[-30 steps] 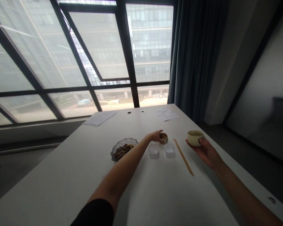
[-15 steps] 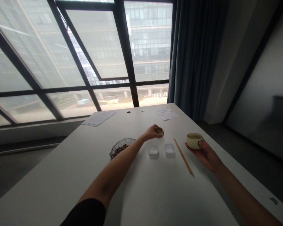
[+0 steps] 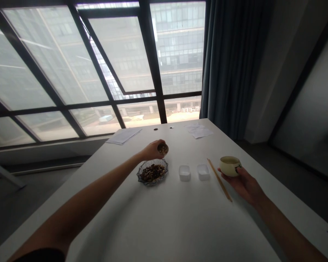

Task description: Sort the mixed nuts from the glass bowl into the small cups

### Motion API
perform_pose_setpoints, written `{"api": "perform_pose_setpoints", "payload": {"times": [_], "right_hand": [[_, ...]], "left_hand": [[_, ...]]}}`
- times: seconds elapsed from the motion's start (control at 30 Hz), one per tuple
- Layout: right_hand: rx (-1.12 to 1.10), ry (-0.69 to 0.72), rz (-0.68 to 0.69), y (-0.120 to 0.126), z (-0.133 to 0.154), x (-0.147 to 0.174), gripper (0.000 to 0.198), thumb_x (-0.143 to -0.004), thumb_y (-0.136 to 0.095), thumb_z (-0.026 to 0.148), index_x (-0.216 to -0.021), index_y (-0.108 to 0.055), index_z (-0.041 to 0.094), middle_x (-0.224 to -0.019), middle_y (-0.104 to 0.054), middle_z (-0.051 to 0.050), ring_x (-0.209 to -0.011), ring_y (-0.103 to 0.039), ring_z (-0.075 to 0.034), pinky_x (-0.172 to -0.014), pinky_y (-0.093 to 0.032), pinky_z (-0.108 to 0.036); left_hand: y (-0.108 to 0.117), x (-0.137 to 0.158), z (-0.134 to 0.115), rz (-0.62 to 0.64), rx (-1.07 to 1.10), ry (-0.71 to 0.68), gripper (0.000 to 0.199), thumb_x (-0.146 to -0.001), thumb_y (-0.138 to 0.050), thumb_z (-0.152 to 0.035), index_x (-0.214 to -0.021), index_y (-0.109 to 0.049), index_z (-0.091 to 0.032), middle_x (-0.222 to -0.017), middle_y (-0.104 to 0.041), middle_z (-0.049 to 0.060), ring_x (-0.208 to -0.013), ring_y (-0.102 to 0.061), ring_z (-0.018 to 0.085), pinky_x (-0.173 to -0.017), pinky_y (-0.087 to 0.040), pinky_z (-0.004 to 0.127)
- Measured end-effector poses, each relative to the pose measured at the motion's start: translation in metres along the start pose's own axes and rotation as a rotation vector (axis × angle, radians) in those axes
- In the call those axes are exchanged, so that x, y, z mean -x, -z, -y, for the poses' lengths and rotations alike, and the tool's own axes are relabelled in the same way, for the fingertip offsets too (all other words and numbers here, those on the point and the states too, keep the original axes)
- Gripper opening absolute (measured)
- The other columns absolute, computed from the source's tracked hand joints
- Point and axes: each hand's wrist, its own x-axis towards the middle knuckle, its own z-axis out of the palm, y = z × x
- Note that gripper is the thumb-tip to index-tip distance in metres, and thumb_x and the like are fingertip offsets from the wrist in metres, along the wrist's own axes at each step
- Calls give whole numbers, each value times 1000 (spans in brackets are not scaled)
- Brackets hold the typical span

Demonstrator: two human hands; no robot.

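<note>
My left hand (image 3: pixel 152 150) is closed around a small cup (image 3: pixel 163 148) with light bits inside, tilted with its mouth toward me. Just in front of that hand stands a clear glass bowl (image 3: pixel 139 177) with a scalloped rim, holding a pile of dark brown and pale pieces (image 3: pixel 153 172); the cup is above its far edge. On the right, my right hand (image 3: pixel 246 186) grips a cream-coloured cup (image 3: pixel 229 168) with a dark mark on its side, held upright. Part of the left cup is hidden by my fingers.
Two small clear square containers (image 3: pixel 184 173) stand mid-table, the right one (image 3: pixel 203 172) beside wooden chopsticks (image 3: pixel 220 181). Papers lie at the far left (image 3: pixel 124 136) and far right (image 3: pixel 199 130) of the white table (image 3: pixel 164 225). Windows and a curtain (image 3: pixel 229 72) rise beyond.
My left hand has carried the small cup leftward to the glass bowl and tilted it, uncovering the bowl's contents. My right hand still holds the cream cup. The view has shifted slightly.
</note>
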Motion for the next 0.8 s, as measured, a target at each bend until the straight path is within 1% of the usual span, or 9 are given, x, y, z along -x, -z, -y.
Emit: {"api": "perform_pose_setpoints", "payload": {"times": [0.07, 0.13, 0.23, 0.37, 0.53, 0.67, 0.73, 0.8], "right_hand": [[-12, -30, 4, 1, -3, 3, 40, -78, -84, 34, -115, -71, 29, -120, -75, -5, -109, -72, -29, -95, -61, -40], [-16, -49, 15, 0, -7, 5, 40, -79, -83, 36, -117, -71, 30, -119, -75, -5, -110, -72, -29, -93, -62, -40], [1, -50, 43, -4, -12, 11, 43, -81, -81, 37, -122, -69, 32, -122, -75, -5, -110, -72, -29, -94, -61, -40], [27, -78, 76, -9, -15, 21, 48, -80, -82, 39, -126, -68, 33, -124, -74, -7, -112, -71, -30, -93, -60, -43], [11, -100, 72, -13, -15, 28, 44, -77, -84, 41, -118, -72, 30, -122, -74, -9, -112, -70, -31, -90, -61, -41], [-4, -103, 67, -11, -16, 29, 42, -78, -83, 42, -116, -72, 28, -120, -75, -10, -110, -71, -30, -89, -61, -39], [-8, -100, 64, -8, -17, 29, 43, -80, -82, 42, -119, -71, 28, -120, -75, -10, -111, -70, -30, -89, -61, -39], [-18, -96, 59, -5, -17, 29, 46, -80, -82, 42, -123, -70, 30, -121, -75, -10, -112, -70, -30, -90, -60, -40]], "left_hand": [[7, 31, 11, 32, -67, -13, 36, -100, -68, -38, -129, -61, -17, -126, -61, 11, -110, -62, 28, -96, -51, 49], [7, 54, 15, 72, -124, -42, 38, -96, -71, -36, -128, -62, -18, -128, -60, 11, -113, -58, 30, -99, -47, 50], [1, 72, 13, 128, -181, -94, 34, -87, -72, -25, -120, -68, -24, -128, -62, 12, -119, -53, 32, -105, -40, 46], [-5, 78, 8, 160, -214, -155, 36, -85, -67, -16, -117, -70, -31, -134, -62, 8, -126, -50, 32, -108, -36, 43], [-2, 81, 8, 151, -225, -175, 42, -83, -66, -8, -117, -70, -32, -138, -62, 5, -130, -50, 32, -110, -34, 44], [6, 80, 7, 71, -187, -117, 48, -83, -64, -3, -120, -70, -33, -142, -59, 4, -133, -47, 33, -113, -33, 48], [6, 76, 5, 2, -144, -57, 49, -83, -68, -7, -125, -69, -32, -145, -56, 5, -134, -46, 35, -113, -35, 51], [2, 67, 2, -64, -70, 6, 50, -85, -74, -15, -132, -64, -28, -145, -55, 9, -132, -47, 37, -111, -38, 55]]}}
